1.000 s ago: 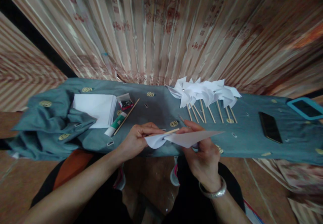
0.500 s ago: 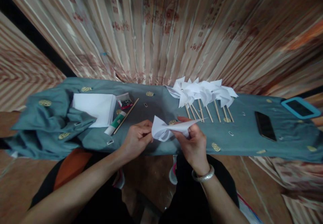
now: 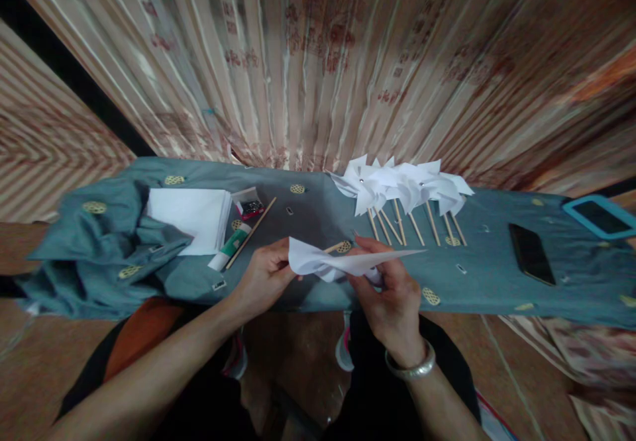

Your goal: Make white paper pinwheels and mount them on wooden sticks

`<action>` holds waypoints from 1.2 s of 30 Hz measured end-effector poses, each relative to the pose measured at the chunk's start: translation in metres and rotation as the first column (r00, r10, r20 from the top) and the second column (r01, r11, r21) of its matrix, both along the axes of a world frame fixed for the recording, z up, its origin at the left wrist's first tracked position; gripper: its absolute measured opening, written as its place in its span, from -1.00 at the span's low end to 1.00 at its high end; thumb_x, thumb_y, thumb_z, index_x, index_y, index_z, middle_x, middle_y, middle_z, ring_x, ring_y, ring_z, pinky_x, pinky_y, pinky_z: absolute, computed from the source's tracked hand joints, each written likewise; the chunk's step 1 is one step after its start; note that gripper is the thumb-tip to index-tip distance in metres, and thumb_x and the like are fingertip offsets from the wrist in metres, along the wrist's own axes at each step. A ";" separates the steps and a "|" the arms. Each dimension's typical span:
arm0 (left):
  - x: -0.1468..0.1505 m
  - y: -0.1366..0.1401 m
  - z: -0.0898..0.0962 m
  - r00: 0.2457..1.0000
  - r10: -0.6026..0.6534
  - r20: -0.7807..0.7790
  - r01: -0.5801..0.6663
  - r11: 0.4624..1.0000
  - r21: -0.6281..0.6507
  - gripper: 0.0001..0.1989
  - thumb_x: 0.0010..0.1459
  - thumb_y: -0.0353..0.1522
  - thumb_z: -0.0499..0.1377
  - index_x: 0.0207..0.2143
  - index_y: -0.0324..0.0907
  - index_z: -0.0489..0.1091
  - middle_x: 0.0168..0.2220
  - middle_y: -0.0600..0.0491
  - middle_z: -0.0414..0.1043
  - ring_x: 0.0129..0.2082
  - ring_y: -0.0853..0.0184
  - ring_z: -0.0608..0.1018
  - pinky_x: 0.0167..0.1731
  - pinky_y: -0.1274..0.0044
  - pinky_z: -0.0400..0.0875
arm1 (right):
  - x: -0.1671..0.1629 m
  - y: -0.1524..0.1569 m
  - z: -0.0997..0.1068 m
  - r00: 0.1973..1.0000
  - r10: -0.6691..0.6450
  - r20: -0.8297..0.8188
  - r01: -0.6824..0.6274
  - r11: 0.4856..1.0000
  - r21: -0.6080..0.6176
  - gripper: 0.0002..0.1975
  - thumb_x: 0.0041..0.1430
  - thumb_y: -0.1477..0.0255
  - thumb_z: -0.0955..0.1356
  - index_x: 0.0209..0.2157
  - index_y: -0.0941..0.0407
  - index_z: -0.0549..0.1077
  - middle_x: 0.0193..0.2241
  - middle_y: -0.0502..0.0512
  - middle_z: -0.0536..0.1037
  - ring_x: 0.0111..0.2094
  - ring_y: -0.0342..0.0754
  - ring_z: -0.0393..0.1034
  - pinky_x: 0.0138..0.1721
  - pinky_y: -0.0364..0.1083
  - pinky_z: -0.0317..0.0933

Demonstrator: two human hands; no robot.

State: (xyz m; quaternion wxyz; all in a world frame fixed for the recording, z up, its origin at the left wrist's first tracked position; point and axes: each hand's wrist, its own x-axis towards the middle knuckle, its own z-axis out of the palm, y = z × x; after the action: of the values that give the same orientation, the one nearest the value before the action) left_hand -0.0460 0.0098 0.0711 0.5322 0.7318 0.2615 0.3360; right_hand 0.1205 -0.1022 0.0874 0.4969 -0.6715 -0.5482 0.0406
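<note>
Between both hands a curled white paper pinwheel is held above the cloth. My left hand pinches its left edge between thumb and fingers. On the other side my right hand, with a silver bangle at the wrist, grips the folded part, and a long paper point sticks out past its fingers. A short pale length, perhaps a stick, shows behind the paper; I cannot tell whether it is held. Beyond the right hand lie several finished paper pinwheels on wooden sticks.
On the teal cloth at left lie a stack of white paper, a glue stick, a loose wooden stick and an open box of small pins. A phone and a blue-framed device lie at right.
The paper has turned a little and now looks flatter, its point reaching further right. My right hand has shifted slightly right and down. Both hands keep hold.
</note>
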 end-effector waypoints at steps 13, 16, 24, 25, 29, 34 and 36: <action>0.003 -0.010 0.000 0.999 -0.039 -0.035 0.010 0.806 -0.592 -0.69 0.01 -0.19 0.27 -0.23 -0.17 0.61 -0.54 0.02 0.49 -0.64 0.44 0.34 -0.66 0.61 0.11 | 0.003 -0.008 0.011 0.939 0.028 0.343 -0.068 0.992 0.107 -0.63 0.20 0.53 0.34 0.05 0.05 0.32 -0.27 0.01 0.61 -0.17 -0.02 0.52 -0.05 -0.02 0.37; 0.003 -0.012 0.000 0.999 -0.032 -0.018 0.014 0.777 -0.629 -0.65 -0.03 -0.16 0.30 -0.23 -0.18 0.61 -0.56 0.04 0.49 -0.67 0.47 0.31 -0.66 0.61 0.11 | 0.003 -0.008 0.010 0.940 0.016 0.341 -0.052 0.994 0.096 -0.63 0.19 0.53 0.35 0.03 0.05 0.33 -0.28 -0.01 0.61 -0.18 -0.03 0.52 -0.05 -0.05 0.37; 0.003 -0.013 0.002 1.000 -0.022 0.022 0.031 0.765 -0.644 -0.67 -0.02 -0.15 0.32 -0.28 -0.19 0.62 -0.50 0.00 0.54 -0.63 0.46 0.36 -0.64 0.64 0.12 | 0.001 -0.008 0.011 0.934 -0.010 0.357 -0.030 0.994 0.105 -0.70 0.23 0.47 0.34 0.00 0.06 0.35 -0.29 0.03 0.62 -0.20 -0.01 0.54 -0.10 -0.04 0.38; 0.003 -0.013 0.002 0.999 -0.021 0.039 0.042 0.760 -0.649 -0.67 -0.03 -0.16 0.33 -0.29 -0.20 0.62 -0.47 0.00 0.55 -0.61 0.46 0.38 -0.63 0.64 0.15 | 0.000 -0.008 0.011 0.934 -0.007 0.356 -0.032 0.994 0.103 -0.71 0.23 0.47 0.34 0.00 0.06 0.35 -0.29 0.03 0.62 -0.21 -0.01 0.54 -0.11 -0.03 0.39; 0.004 -0.014 0.003 0.997 -0.022 0.074 0.066 0.741 -0.668 -0.69 -0.06 -0.17 0.36 -0.32 -0.20 0.63 -0.42 -0.02 0.58 -0.56 0.42 0.44 -0.58 0.64 0.22 | 0.000 -0.008 0.011 0.936 0.014 0.352 -0.052 0.994 0.100 -0.70 0.23 0.47 0.33 0.01 0.07 0.35 -0.29 0.05 0.62 -0.20 0.00 0.54 -0.13 -0.02 0.39; 0.004 -0.014 0.002 0.995 -0.026 0.097 0.085 0.736 -0.671 -0.74 -0.03 -0.20 0.34 -0.33 -0.16 0.63 -0.37 0.00 0.60 -0.53 0.42 0.48 -0.54 0.64 0.26 | 0.001 -0.008 0.009 0.934 0.037 0.354 -0.077 0.992 0.100 -0.66 0.21 0.49 0.35 0.03 0.08 0.33 -0.27 0.06 0.62 -0.19 0.00 0.53 -0.10 -0.01 0.39; 0.004 -0.014 0.001 0.996 -0.027 0.082 0.075 0.739 -0.670 -0.76 -0.03 -0.20 0.34 -0.33 -0.13 0.63 -0.35 0.01 0.60 -0.52 0.40 0.49 -0.54 0.63 0.27 | 0.001 -0.008 0.009 0.935 0.043 0.351 -0.081 0.992 0.096 -0.63 0.19 0.50 0.36 0.04 0.07 0.33 -0.27 0.05 0.62 -0.18 0.00 0.53 -0.10 -0.01 0.39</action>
State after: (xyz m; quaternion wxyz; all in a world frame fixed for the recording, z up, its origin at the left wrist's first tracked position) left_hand -0.0423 -0.0045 0.0724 0.7774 0.4861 0.3272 0.2288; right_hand 0.1217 -0.1105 0.0966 0.4265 -0.6223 -0.6497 -0.0931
